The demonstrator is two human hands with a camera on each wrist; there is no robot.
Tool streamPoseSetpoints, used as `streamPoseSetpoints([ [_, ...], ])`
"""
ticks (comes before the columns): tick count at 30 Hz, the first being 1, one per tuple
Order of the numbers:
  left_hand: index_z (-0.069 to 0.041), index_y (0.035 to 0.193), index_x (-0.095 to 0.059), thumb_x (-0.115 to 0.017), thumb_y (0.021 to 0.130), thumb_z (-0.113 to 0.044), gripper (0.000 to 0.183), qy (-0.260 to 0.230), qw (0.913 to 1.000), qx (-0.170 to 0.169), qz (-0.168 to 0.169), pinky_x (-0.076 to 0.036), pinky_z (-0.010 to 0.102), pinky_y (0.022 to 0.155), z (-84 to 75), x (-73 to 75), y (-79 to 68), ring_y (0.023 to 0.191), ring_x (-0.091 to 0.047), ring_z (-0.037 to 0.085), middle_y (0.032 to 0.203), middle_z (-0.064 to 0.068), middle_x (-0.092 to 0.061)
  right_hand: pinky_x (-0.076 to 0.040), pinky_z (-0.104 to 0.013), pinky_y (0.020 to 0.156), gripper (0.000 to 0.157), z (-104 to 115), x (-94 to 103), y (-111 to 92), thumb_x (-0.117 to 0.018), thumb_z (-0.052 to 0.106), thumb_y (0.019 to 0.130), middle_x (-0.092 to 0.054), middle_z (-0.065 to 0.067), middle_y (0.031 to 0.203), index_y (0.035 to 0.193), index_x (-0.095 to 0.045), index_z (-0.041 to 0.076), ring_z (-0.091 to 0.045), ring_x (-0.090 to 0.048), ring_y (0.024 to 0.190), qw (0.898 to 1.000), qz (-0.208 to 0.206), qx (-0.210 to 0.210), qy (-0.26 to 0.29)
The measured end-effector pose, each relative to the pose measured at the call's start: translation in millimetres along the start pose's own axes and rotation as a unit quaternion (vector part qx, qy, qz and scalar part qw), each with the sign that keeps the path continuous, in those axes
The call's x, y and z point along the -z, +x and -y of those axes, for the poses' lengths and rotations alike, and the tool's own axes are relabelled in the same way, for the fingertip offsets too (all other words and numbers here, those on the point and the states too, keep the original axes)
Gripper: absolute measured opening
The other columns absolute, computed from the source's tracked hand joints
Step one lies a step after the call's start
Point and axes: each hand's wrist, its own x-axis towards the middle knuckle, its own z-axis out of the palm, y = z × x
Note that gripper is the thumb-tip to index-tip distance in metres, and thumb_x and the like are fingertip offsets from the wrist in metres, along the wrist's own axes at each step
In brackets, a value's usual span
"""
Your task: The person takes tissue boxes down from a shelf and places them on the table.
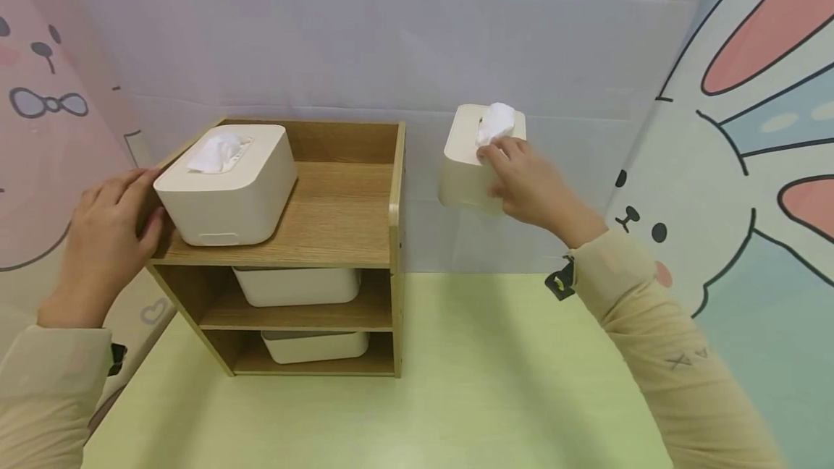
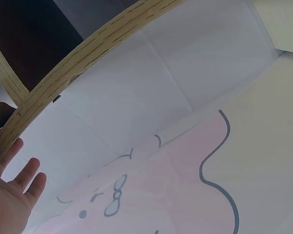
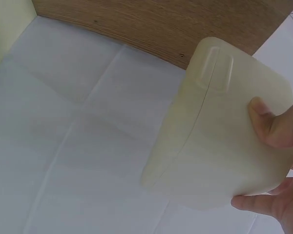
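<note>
A small wooden shelf [image 1: 339, 216] stands at the left, with a white tissue box [image 1: 228, 208] on its top board. My left hand [image 1: 107, 226] grips the shelf's left side panel near that box. In the left wrist view, the thumb and fingers lie on either side of the wooden edge [image 2: 78, 73]. To the right of the shelf, my right hand [image 1: 528, 183] holds a second white tissue box [image 1: 465, 176] in the air above the table. The right wrist view shows its thumb and fingers spread around the box's body [image 3: 219, 141]. Tissue [image 1: 498, 121] sticks out of its top slot.
White bins, an upper one [image 1: 296, 288] and a lower one [image 1: 319, 347], sit in the shelf's two compartments. The light green table [image 1: 456, 396] extends in front. A pale cloth wall [image 1: 404, 35] rises behind, with cartoon-printed panels [image 1: 769, 353] at both sides.
</note>
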Motion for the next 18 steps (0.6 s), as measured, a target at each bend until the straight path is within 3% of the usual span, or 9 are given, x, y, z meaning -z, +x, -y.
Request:
streamPoseSetpoints([
  [10, -0.005, 0.133, -0.045, -0.058, 0.079, -0.001, 0.055, -0.001, 1.0, 0.006, -0.006, -0.029, 0.06, 0.095, 0.4, -2.2, 0.1, 0.11, -0.04, 0.051, 0.129, 0.023, -0.048, -0.05, -0.053, 0.076, 0.043, -12, -30.7, -34, -0.062, -0.002, 0.076, -0.05, -0.022, 0.117, 0.117, -0.048, 0.0, -0.042, -0.045, 0.113, 0.999, 0.032, -0.023, 0.007],
  [18, -0.006, 0.135, -0.043, -0.057, 0.08, -0.001, 0.056, -0.002, 1.0, 0.002, -0.008, -0.028, 0.059, 0.1, 0.7, -4.2, -0.3, 0.112, -0.04, 0.05, 0.131, 0.022, -0.047, -0.045, -0.05, 0.089, 0.045, -26, -57.7, -66, -0.065, -0.005, 0.072, -0.052, -0.023, 0.113, 0.114, -0.05, -0.003, -0.04, -0.047, 0.109, 1.0, 0.02, -0.015, 0.013],
])
